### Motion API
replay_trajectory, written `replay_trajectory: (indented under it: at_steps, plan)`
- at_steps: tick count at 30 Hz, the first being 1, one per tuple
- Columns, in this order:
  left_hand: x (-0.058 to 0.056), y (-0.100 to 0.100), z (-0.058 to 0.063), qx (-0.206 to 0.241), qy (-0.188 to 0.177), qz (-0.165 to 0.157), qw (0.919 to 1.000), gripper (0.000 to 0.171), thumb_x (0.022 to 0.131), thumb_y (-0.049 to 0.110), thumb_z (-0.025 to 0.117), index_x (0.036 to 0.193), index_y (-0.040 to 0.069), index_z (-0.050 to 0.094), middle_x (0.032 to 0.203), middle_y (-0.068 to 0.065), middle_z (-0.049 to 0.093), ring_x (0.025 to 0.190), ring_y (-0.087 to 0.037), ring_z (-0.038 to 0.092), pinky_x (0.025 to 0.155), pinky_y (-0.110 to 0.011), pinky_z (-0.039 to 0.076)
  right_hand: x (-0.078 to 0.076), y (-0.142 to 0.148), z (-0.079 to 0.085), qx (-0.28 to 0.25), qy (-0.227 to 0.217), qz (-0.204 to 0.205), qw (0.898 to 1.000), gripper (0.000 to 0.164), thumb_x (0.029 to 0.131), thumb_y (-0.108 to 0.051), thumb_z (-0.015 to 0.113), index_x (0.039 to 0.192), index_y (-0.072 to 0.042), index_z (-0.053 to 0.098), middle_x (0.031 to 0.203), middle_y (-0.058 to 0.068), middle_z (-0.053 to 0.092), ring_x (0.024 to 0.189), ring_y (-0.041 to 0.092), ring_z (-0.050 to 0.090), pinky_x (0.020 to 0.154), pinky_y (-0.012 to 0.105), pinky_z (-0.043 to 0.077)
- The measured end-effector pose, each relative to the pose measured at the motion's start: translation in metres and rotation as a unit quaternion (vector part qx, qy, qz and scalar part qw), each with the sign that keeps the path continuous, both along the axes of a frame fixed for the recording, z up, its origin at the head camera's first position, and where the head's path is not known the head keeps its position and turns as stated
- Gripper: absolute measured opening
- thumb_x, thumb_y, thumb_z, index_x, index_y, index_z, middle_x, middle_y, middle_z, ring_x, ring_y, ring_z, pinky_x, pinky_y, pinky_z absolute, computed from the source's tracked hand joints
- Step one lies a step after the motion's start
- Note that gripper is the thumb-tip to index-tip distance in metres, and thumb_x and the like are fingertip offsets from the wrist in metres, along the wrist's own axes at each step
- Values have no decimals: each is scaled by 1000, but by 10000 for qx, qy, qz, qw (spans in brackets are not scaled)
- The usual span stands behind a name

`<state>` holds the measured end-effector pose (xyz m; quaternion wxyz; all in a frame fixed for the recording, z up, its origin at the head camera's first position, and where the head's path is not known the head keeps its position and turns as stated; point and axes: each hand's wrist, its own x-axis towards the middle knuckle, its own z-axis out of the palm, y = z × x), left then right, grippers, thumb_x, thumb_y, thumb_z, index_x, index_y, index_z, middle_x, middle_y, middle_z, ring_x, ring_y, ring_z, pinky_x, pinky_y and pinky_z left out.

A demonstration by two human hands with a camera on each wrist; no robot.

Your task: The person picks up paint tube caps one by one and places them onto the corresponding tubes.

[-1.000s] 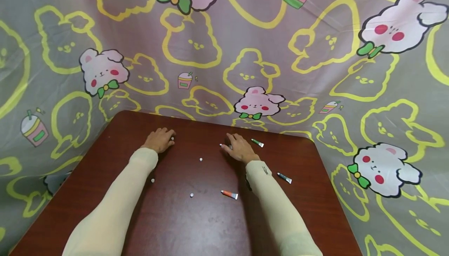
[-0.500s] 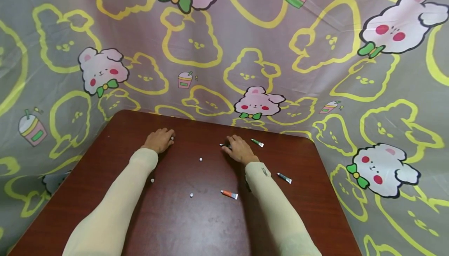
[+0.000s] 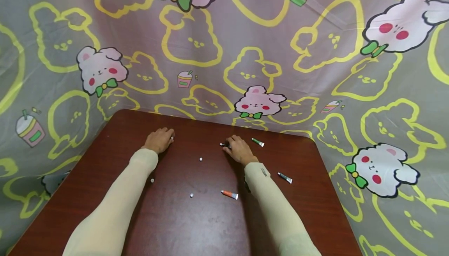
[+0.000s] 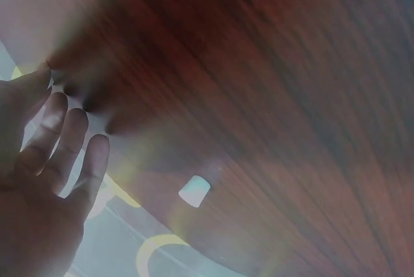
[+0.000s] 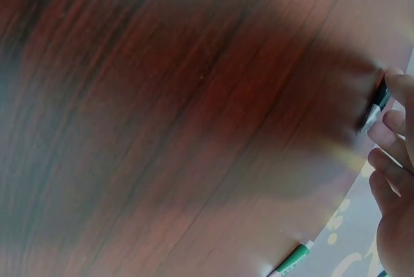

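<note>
My left hand (image 3: pixel 158 140) is at the far left of the table, thumb and forefinger pinching a small white cap (image 3: pixel 172 138) in the head view. The left wrist view shows that hand (image 4: pixel 55 160) with its fingertips at the table's edge. Another white cap (image 4: pixel 195 191) lies on the wood past the little finger. My right hand (image 3: pixel 240 150) grips a small dark paint tube (image 3: pixel 225 145) between thumb and fingers, low over the wood. In the right wrist view the thumb lies on the tube's (image 5: pixel 381 96) black part. Beyond this hand lies a green paint tube (image 3: pixel 257 142).
An orange paint tube (image 3: pixel 229 194) lies on the reddish-brown table (image 3: pixel 186 228), with a dark teal one (image 3: pixel 285 177) farther right. Loose white caps (image 3: pixel 201 159) are scattered between the arms and beside the left sleeve. A patterned curtain (image 3: pixel 207 26) hangs along the table's far side.
My right thumb has drawn in toward the fingers around the dark tube. My left thumb and forefinger have come slightly closer around the cap. The loose tubes and caps stay put.
</note>
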<state>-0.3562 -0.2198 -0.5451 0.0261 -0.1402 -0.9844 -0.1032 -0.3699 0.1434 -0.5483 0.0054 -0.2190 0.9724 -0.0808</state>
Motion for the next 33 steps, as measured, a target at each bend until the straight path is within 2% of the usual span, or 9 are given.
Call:
replay_trajectory:
  at_steps: [12, 26, 33]
  plan:
    - [0, 2, 4, -9, 85, 39, 10000, 9, 109, 15, 67, 110, 7, 63, 104, -16, 67, 97, -40, 67, 79, -55, 57, -2, -1, -4, -64, 309, 25, 9995, 30, 108, -28, 71, 129, -6, 71, 127, 13, 66, 121, 34, 64, 107, 51, 53]
    - [-1, -1, -2, -17, 386, -32, 9992, 11, 108, 15, 68, 106, 6, 61, 99, -15, 68, 91, -38, 68, 74, -52, 58, -2, -1, -9, -70, 567, 179, 9982, 15, 107, -20, 72, 114, -7, 71, 114, 12, 67, 110, 34, 64, 98, 49, 55]
    - [1, -2, -1, -38, 439, -72, 9990, 11, 108, 14, 68, 106, 5, 61, 98, -15, 68, 91, -39, 69, 74, -53, 58, 0, -1, -10, -35, 596, 217, 9980, 13, 108, -18, 71, 114, -7, 71, 112, 12, 67, 109, 34, 64, 98, 49, 56]
